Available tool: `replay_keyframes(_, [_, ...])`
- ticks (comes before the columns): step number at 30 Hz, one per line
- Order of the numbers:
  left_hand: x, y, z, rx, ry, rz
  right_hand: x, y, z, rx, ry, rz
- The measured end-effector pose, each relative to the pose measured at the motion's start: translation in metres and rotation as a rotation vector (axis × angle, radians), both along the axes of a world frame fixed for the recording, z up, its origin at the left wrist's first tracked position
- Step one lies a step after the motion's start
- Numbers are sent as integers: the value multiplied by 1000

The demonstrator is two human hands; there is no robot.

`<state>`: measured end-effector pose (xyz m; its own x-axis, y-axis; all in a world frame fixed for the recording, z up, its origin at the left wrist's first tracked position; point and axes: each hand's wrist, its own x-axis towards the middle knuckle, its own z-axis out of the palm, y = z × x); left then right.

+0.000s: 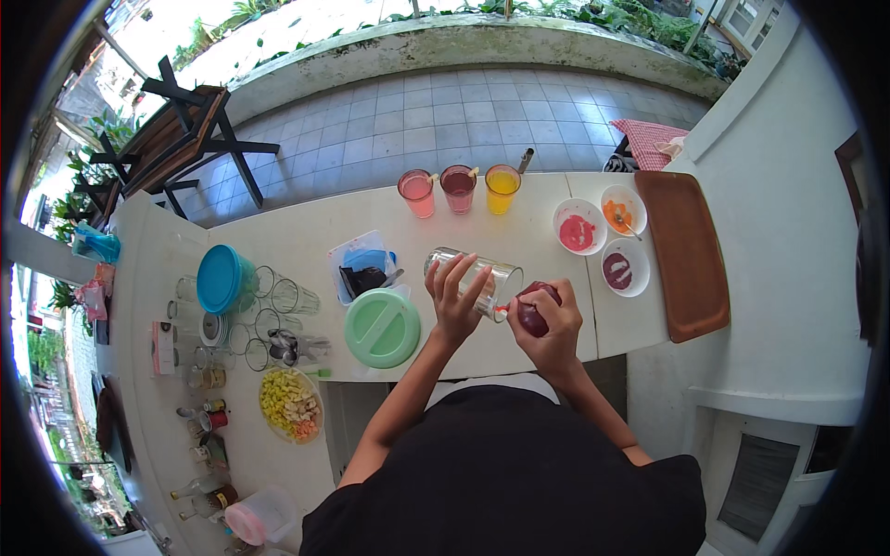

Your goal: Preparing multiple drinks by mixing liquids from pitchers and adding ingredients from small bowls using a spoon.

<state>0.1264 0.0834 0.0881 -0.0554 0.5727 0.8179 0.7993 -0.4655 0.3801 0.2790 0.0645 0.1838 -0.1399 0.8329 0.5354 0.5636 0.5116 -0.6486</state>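
My left hand [455,295] holds a clear drinking glass [507,278] tilted on its side, its mouth towards the right. In my right hand [549,316] is a dark red, rounded object [534,311], possibly a squeeze bottle or bag; a bright red tip or streak shows at the glass's rim. Beyond them stand a glass of pink drink [418,196], one of dark red drink [459,192] and one of yellow drink [502,191]. To the right are white bowls with pink [578,233], orange [620,214] and purple [617,271] contents.
A brown tray [688,257] lies at the right. At left are a green-lidded container [382,328], a plastic box with dark and blue packets [365,267], empty glasses [295,297], a teal-lidded tub [221,279], spoons [284,346] and a plate of cut fruit [288,406].
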Motion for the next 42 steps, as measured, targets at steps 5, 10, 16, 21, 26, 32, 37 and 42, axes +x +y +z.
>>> replay_keyframes(5, [1, -2, 4, -53, 21, -3, 0, 1, 1, -4, 7, -15])
replay_keyframes(10, [5, -4, 8, -110, 33, -16, 6, 5, -5, 17, -50, -7])
replay_keyframes(16, [10, -6, 18, -174, 44, -11, 10, 8, -8, 40, -63, -21])
replay_keyframes(21, [11, -7, 21, -232, 36, -27, 13, 12, -9, 41, -85, -24])
replay_keyframes(26, [14, -9, 25, -264, 66, -22, 17, 14, -10, 43, -83, -23])
replay_keyframes(32, [15, -10, 26, -315, 90, -26, 19, 17, -13, 52, -98, -26])
replay_keyframes(37, [17, -11, 29, -359, 86, -37, 22, 20, -13, 57, -109, -25])
replay_keyframes(42, [16, -11, 27, -345, 108, -25, 21, 17, -11, -10, -56, 21])
